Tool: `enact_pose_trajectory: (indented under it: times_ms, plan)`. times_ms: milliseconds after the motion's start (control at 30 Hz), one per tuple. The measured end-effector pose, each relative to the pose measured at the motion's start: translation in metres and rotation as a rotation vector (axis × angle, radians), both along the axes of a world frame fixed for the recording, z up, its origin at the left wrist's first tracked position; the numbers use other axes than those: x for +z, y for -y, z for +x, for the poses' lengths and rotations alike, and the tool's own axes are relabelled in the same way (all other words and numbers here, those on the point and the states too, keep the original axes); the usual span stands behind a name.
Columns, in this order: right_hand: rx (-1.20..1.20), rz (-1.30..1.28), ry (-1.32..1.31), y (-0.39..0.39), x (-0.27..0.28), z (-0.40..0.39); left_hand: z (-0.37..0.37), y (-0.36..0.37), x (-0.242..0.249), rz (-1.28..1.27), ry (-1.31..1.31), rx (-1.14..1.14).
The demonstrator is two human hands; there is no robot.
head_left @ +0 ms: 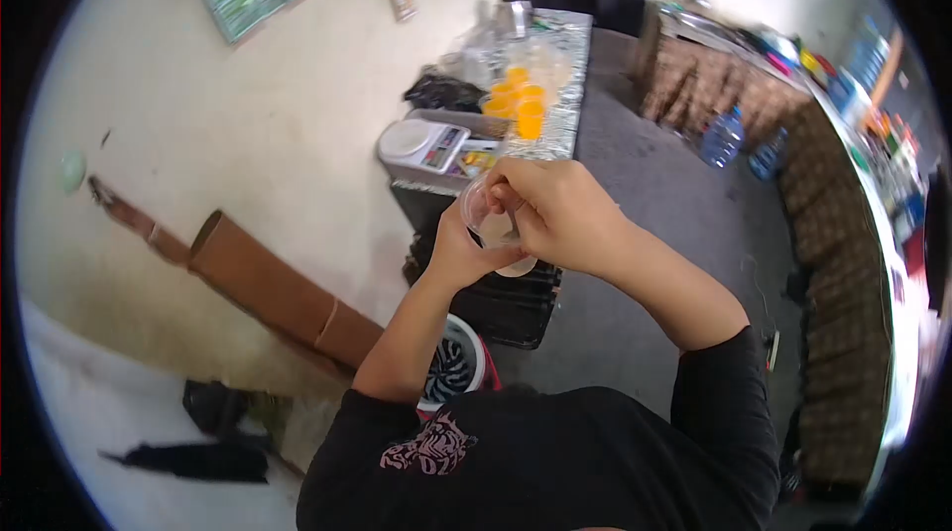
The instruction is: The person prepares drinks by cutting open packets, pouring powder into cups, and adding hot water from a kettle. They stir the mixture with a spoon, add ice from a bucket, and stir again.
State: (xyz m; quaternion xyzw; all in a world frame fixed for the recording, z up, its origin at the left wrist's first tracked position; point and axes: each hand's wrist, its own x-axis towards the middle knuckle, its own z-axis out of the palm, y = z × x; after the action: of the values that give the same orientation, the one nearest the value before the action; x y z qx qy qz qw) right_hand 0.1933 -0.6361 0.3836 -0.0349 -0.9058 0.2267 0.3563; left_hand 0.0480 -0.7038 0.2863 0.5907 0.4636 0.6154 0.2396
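Note:
In the middle of the head view, my left hand (458, 251) is wrapped round a clear plastic cup (476, 206), its mouth tilted towards the upper left. My right hand (567, 216) is closed at the cup's mouth, with the fingertips curled in over the rim. What those fingers pinch, if anything, is hidden behind the knuckles. A pale round base (517, 266) shows just below both hands. Beyond them, a white kitchen scale (424, 142) sits in a grey tray (395, 169) at the table's near end.
Several orange-filled cups (531, 119) stand on the foil-covered table (565, 85), near a metal kettle (516, 15) and a black plastic bag (443, 92). A black crate (521, 318) and a round bin (481, 357) lie below. Large water bottles (723, 137) stand on the floor at right.

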Motion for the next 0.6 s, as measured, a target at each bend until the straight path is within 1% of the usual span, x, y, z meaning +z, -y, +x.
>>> enact_pose_trajectory:
  times_ms: [67,133,167,267,300,367,400,433,467,533,567,600]
  plan:
    - [-0.08,-0.079,-0.09,0.001,0.005,0.015,0.008,-0.016,0.0,0.03,0.026,-0.131]
    - [-0.162,-0.109,-0.205,-0.004,0.002,0.026,0.024,-0.023,0.011,0.001,0.068,-0.187]
    - [-0.217,-0.074,-0.247,-0.006,0.001,0.033,0.03,-0.026,0.014,-0.016,0.09,-0.209]
    - [-0.328,0.184,-0.213,-0.018,-0.004,0.06,0.04,-0.06,0.001,0.062,-0.012,-0.318]
    - [-0.345,0.122,-0.19,-0.02,-0.008,0.068,0.049,-0.062,0.004,0.08,-0.06,-0.275]
    - [-0.369,0.0,-0.154,-0.027,-0.016,0.086,0.066,-0.078,0.0,-0.073,0.034,-0.378]
    - [-0.398,-0.054,-0.176,-0.031,-0.016,0.095,0.075,-0.087,-0.002,-0.149,0.073,-0.426]
    - [-0.427,-0.108,-0.204,-0.036,-0.014,0.104,0.089,-0.098,-0.005,-0.144,0.176,-0.498]
    - [-0.456,-0.161,-0.236,-0.043,-0.013,0.114,0.098,-0.107,-0.004,-0.142,0.142,-0.508]
    - [-0.457,-0.19,-0.336,-0.063,-0.014,0.136,0.12,-0.127,-0.003,-0.147,0.074,-0.533]
    - [-0.459,-0.205,-0.385,-0.074,-0.016,0.149,0.137,-0.138,0.0,-0.069,0.084,-0.544]
    - [-0.486,-0.08,-0.356,-0.086,-0.016,0.163,0.153,-0.151,-0.001,-0.071,0.115,-0.571]
